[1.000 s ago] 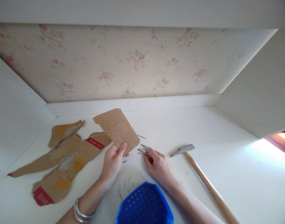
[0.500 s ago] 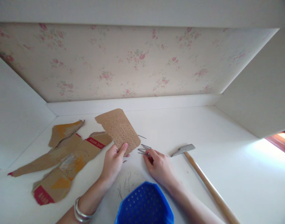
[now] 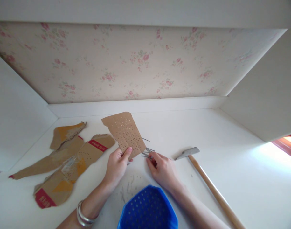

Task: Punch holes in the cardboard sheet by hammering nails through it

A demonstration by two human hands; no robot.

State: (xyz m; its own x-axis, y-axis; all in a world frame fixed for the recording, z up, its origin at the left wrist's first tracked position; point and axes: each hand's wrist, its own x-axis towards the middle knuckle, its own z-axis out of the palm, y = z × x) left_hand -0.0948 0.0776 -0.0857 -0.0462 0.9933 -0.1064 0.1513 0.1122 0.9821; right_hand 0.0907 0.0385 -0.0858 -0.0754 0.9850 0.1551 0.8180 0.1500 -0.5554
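Back wall: flowered wallpaper (image 3: 135, 63), pale and slightly soft in my feed. Below it is the white desk (image 3: 231, 165), boxed in by white panels to either side.

Left part of the desk: torn cardboard scraps (image 3: 64, 159) lying flat and overlapping. The red print on them is too small for me to read.

Right of centre: hammer (image 3: 208, 183), with its metal head near the right hand. The wooden handle runs down and out of frame, so I cannot see its end.

Bottom edge: blue perforated basket (image 3: 147, 210), only the upper part in frame. I cannot see inside it. Faint grey marks on the desk just above it are not clear enough to name.

Left hand (image 3: 116, 167): pinched closed on the lower edge of a punched cardboard piece (image 3: 125, 132), which it holds tilted up off the desk. Silver bangles (image 3: 84, 218) on that wrist are partly cut off.

Right hand (image 3: 163, 170): fingers curled around a small bunch of nails (image 3: 146, 153), just beside the card's lower corner. Only one end of the bunch shows past the fingers, and I cannot count them.

One loose nail (image 3: 145, 139) lies on the desk, partly behind the card's right edge.
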